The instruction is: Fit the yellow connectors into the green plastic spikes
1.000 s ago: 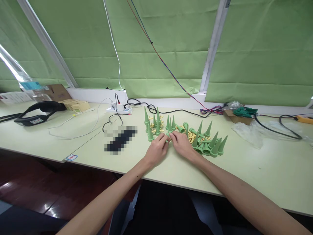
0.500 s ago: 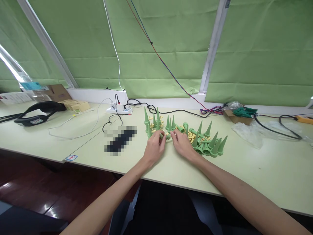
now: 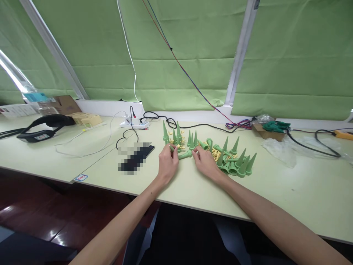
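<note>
A green, hollow-looking cone-shaped plastic spike (image 3: 184, 155) lies on its side between my hands, its wider end toward the right. The thumb and fingers of my right hand (image 3: 204, 159) pinch at that wider end. My left hand (image 3: 167, 163) is closed beside the left group of upright spikes (image 3: 178, 131), with part of a green spike (image 3: 171, 148) showing at its fingertips. Small yellow pieces (image 3: 182, 139) lie among that group. Three more spikes (image 3: 192, 140) stand just behind my right fingertips. To the right, more spikes (image 3: 242, 165) stand and lie around a pile of yellow pieces (image 3: 216, 154).
A black phone (image 3: 147, 150), partly blurred, lies left of my hands. A power strip (image 3: 134, 124) with cables sits at the back. A headset (image 3: 41, 129) and small boxes (image 3: 87, 120) are far left. Plastic bags (image 3: 281, 149) and an open carton (image 3: 267, 132) are at right.
My left hand has moved left from the middle to the left group of spikes. The lying spike between my hands now shows more fully. My right hand stays nearly in place.
</note>
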Motion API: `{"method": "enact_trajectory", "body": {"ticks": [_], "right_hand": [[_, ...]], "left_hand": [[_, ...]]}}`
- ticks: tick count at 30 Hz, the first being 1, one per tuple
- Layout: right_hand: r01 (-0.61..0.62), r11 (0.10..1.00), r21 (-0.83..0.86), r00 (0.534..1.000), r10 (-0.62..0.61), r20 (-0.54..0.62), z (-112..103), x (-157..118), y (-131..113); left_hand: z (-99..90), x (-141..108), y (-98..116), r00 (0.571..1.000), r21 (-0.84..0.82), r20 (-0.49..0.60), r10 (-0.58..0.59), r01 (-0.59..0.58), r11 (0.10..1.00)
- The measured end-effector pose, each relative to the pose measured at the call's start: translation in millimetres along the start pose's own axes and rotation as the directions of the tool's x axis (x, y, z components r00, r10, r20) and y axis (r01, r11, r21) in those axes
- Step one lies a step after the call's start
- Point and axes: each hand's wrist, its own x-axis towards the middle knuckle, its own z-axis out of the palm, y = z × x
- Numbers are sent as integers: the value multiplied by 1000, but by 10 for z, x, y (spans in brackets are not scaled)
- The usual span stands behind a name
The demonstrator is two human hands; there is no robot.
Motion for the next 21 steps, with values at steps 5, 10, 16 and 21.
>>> {"method": "enact_trajectory", "body": {"ticks": [5,10,16,21], "right_hand": [[-4,1000,-4,1000,4,7,-3,-2,5],[-4,1000,-21,1000,4,10,-16,-8,-11],[-9,999,-32,1000,10,28,-31,-6,-33],[-10,999,-40,999,11,34,-22,-6,-30]], "left_hand": [[12,12,-50,999,24,25,-22,22,999],[28,20,-96,998,37,54,-19,17,999],[46,29,-117,994,54,109,4,-10,998],[57,29,-123,989,60,144,-25,16,998]]}}
